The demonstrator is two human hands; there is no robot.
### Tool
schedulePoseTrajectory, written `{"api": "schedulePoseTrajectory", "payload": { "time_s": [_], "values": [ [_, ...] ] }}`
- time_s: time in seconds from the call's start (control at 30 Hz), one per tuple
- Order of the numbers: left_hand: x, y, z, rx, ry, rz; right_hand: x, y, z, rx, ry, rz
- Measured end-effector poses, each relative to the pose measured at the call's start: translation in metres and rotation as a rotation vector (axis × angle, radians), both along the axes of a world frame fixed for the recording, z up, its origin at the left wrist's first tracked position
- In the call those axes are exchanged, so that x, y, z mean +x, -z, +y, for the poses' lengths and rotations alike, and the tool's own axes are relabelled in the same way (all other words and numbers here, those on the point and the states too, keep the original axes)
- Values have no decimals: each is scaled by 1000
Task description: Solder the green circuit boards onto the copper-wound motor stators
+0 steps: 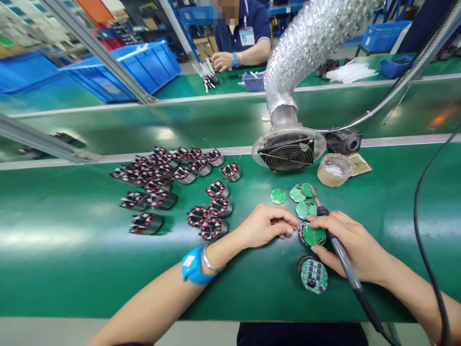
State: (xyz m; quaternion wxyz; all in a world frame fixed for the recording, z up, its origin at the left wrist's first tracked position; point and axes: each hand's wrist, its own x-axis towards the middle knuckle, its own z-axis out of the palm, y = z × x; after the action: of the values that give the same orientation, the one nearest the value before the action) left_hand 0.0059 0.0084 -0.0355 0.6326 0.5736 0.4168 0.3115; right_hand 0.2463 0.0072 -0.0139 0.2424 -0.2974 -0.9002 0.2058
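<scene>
My left hand (pixel 265 226) rests on the green bench with its fingers curled, pinching the left edge of a motor stator topped by a round green circuit board (pixel 313 235). My right hand (pixel 351 247) touches the same board from the right and grips a soldering iron (pixel 336 242), whose tip points up and away toward several loose green boards (pixel 300 194). A second stator with a board (pixel 313 275) lies just in front of the held one. A blue wrist strap (pixel 192 265) and a metal bangle sit on my left wrist.
Many wound stators (pixel 173 185) lie in a loose heap at left. A fume fan (pixel 288 153) on a silver duct stands behind the boards, beside a small tub (pixel 334 169). A black cable (pixel 421 230) hangs at right. Across the far bench a person in blue handles wires.
</scene>
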Motion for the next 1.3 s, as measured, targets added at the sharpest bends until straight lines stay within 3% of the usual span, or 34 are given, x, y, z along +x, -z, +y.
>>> {"api": "schedulePoseTrajectory", "payload": {
  "time_s": [0.2, 0.4, 0.6, 0.8, 0.97, 1.13, 1.3],
  "values": [
    [6, -1, 1, -166, -6, -163, 18, -1, 2, -108, 14, 58],
    [11, -13, 9, -2, 116, -65, 12, -4, -1, -98, 61, 202],
    [24, -28, 14, 52, 149, 133, -10, -6, -6, 36, 96, 343],
    [23, -26, 11, 37, 152, 133, -13, -7, -9, 27, 130, 257],
    [24, -21, 6, 191, 112, 158, -15, -10, -12, -14, 126, 171],
    [27, -25, 3, 344, 113, 270, -2, -30, -23, 28, 160, 141],
    [30, -33, 4, 385, 127, 358, 14, -53, -49, 126, 251, 1]
  ]
}}
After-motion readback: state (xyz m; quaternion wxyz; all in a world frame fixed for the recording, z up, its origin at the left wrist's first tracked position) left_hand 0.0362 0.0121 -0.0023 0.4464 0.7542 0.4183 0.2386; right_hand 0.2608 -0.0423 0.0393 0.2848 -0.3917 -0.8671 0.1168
